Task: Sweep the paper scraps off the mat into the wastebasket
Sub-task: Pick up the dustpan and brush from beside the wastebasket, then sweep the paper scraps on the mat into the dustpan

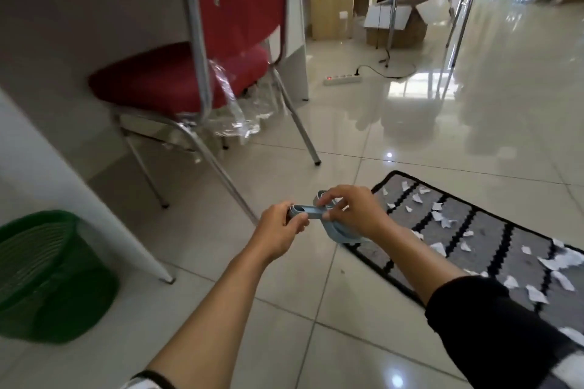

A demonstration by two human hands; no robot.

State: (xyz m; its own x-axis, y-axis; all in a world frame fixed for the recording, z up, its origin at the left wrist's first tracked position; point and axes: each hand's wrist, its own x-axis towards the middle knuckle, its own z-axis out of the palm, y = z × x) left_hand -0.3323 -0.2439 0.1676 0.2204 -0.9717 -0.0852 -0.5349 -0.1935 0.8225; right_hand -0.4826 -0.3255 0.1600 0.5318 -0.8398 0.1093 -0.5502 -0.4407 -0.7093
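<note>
Both hands [286,224] round blue-grey dustpan set [319,215]

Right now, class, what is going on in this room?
A person holds a small blue-grey dustpan and brush set with both hands, the left hand gripping the handle end and the right hand pinching it further along, above the tiled floor. Beside them lies a grey mat with black stripes, strewn with white paper scraps. The green wastebasket stands apart to the left, beside a red chair. No sweeping has begun.
</note>
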